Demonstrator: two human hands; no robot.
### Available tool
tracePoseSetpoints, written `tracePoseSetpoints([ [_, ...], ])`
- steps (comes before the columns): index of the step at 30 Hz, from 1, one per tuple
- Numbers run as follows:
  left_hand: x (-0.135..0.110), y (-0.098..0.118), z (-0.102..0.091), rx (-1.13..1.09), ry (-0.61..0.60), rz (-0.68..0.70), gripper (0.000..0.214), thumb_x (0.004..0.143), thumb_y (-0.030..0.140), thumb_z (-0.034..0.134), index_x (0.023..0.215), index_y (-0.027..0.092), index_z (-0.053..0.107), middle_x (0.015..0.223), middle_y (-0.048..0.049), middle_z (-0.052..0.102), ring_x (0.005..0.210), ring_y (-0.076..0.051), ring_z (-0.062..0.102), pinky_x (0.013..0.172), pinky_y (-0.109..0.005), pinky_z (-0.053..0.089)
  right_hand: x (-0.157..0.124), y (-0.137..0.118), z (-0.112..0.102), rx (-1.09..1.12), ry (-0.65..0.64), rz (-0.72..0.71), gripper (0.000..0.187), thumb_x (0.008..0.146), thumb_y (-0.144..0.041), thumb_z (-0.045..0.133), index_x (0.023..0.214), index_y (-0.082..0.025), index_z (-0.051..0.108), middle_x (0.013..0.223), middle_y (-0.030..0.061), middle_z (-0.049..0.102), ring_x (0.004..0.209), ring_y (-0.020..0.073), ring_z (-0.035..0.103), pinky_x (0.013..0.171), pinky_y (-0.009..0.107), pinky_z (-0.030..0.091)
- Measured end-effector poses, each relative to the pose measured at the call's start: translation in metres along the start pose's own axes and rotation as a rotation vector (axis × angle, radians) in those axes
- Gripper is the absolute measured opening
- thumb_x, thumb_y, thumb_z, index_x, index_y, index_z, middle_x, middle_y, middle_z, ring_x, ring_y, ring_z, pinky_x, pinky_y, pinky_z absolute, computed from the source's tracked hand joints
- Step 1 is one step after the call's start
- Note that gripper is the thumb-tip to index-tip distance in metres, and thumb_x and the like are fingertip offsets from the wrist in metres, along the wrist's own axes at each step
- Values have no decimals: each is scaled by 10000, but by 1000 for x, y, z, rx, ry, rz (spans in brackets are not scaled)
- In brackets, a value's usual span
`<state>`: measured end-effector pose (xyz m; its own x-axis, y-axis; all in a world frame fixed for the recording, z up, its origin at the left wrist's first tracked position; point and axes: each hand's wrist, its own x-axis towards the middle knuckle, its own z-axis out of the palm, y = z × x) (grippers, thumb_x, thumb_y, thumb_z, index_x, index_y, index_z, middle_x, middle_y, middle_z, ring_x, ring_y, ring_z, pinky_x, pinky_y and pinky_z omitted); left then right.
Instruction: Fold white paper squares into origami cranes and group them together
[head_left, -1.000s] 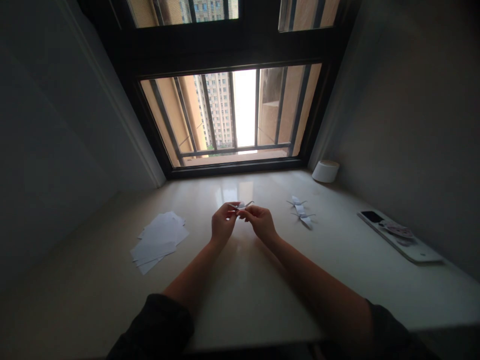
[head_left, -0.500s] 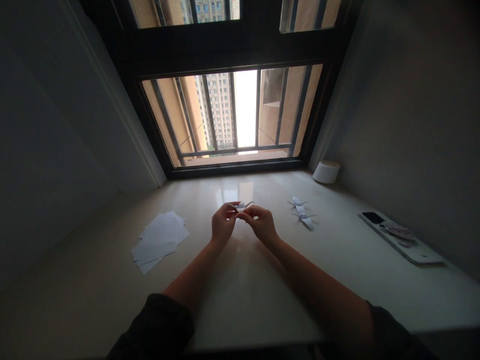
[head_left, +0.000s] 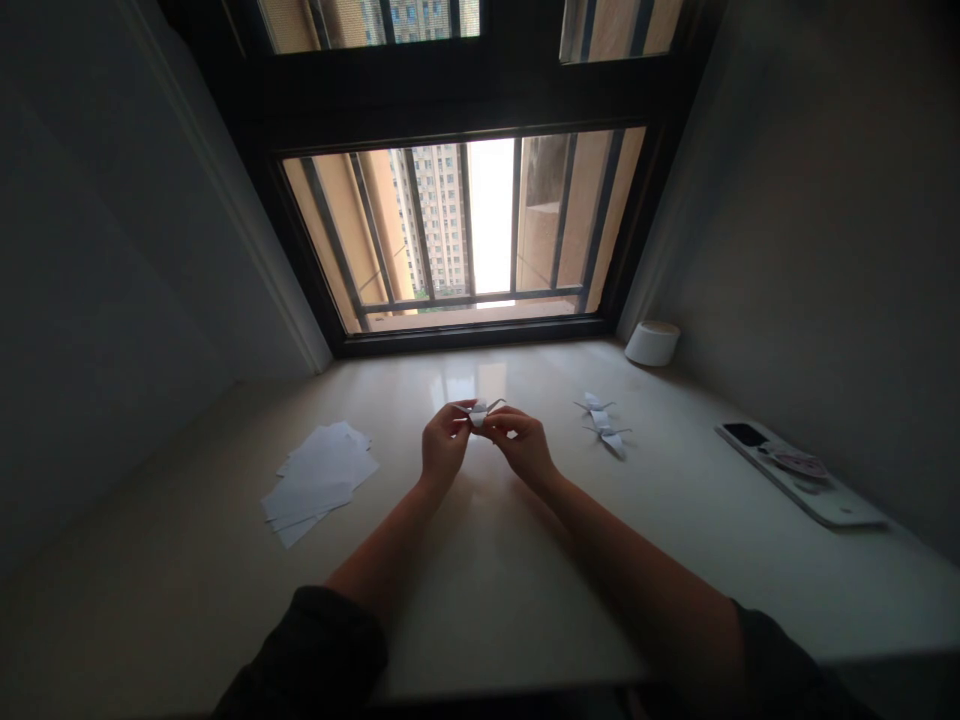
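A small folded white paper figure point(head_left: 480, 410) is held just above the pale sill, between both my hands. My left hand point(head_left: 444, 446) pinches its left side with curled fingers. My right hand point(head_left: 523, 444) pinches its right side, fingertips pressed together. Thin paper points stick out above my fingers. Two finished folded paper figures point(head_left: 602, 423) lie on the sill to the right of my right hand.
A loose stack of white paper sheets point(head_left: 319, 480) lies at the left. A white round container point(head_left: 651, 342) stands in the back right corner. A long white device with a dark screen point(head_left: 802, 473) rests along the right wall. The barred window point(head_left: 465, 230) is straight ahead.
Both hands stay together at the same spot; the fingers have shifted slightly on the paper figure.
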<state>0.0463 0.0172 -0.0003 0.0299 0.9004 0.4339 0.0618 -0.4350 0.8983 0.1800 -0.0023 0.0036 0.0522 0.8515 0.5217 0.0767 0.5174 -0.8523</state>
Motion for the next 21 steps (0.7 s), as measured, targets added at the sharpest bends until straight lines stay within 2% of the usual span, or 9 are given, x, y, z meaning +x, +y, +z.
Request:
tracePoseSetpoints([
  [7, 3, 2, -2, -59, 33, -49, 256, 753, 262, 625, 992, 172, 635, 966, -74, 689, 800, -184, 669, 715, -307, 540, 2, 0, -7, -75, -69, -18, 169, 716, -391, 692, 773, -239, 739, 737, 35, 663, 600, 142, 534, 554, 275, 420],
  [9, 3, 2, -3, -56, 40, -62, 260, 746, 263, 633, 990, 173, 637, 970, -74, 690, 785, -181, 672, 721, -307, 536, 4, -2, -11, -129, -25, -33, 184, 714, -399, 692, 802, -243, 736, 729, 29, 661, 587, 138, 523, 562, 276, 422],
  [14, 3, -2, -1, -31, 38, -50, 246, 741, 249, 637, 980, 190, 647, 974, -65, 691, 765, -171, 672, 700, -288, 525, 11, -6, -23, -236, 214, -41, 259, 741, -423, 657, 914, -238, 709, 764, 28, 649, 606, 137, 518, 602, 287, 436],
  [17, 2, -2, -1, -4, 32, -48, 244, 734, 266, 649, 966, 194, 656, 913, -53, 698, 746, -176, 674, 687, -288, 526, 15, -4, -29, -288, 175, -37, 261, 742, -439, 647, 894, -240, 721, 858, 51, 636, 668, 148, 542, 601, 287, 444],
  [21, 1, -1, -1, 18, 36, -45, 234, 726, 281, 663, 945, 199, 661, 900, -53, 700, 751, -183, 676, 692, -292, 528, 17, 4, -31, -340, 146, -24, 251, 741, -461, 643, 818, -239, 730, 848, 55, 624, 729, 169, 557, 598, 288, 446],
])
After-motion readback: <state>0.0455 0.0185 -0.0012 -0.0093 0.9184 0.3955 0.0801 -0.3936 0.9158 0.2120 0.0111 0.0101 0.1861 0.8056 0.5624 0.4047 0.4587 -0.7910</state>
